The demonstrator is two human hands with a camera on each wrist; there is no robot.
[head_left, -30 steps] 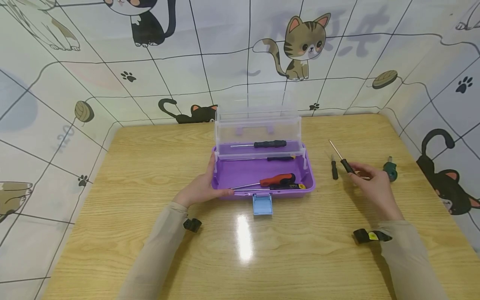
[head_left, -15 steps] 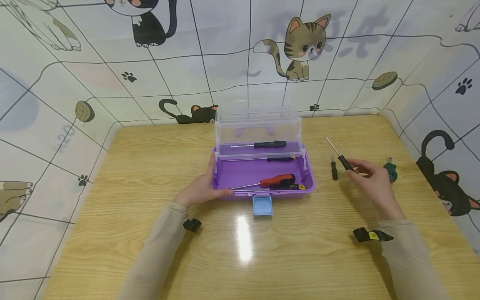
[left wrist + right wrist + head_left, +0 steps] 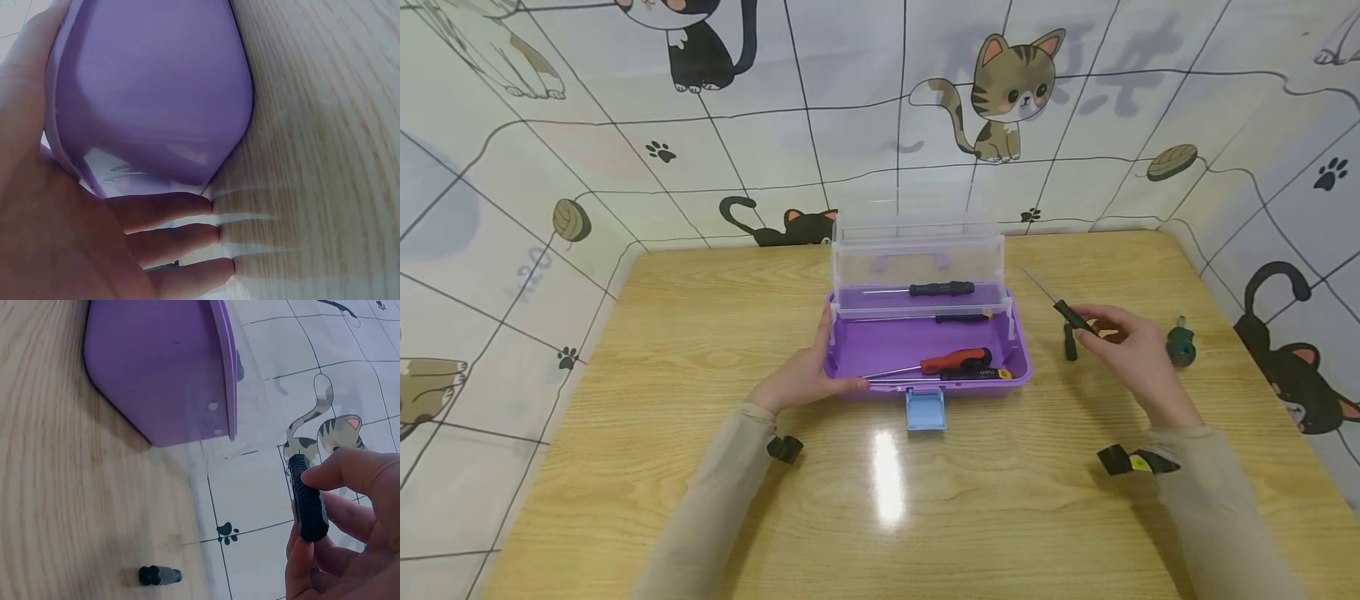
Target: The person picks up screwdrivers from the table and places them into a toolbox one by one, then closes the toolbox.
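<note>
Held screwdriver (image 3: 1070, 316), short driver (image 3: 1071, 344) below (partly hidden), green tool (image 3: 1181, 347) nearby

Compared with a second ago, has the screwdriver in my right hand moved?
Yes. In the head view, the screwdriver in your right hand has shifted left, closer to the purple box.

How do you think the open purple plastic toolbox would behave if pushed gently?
The toolbox would probably slide rather than tip, being low and long; its loose screwdrivers may shift, and its raised clear lid could wobble.
</note>
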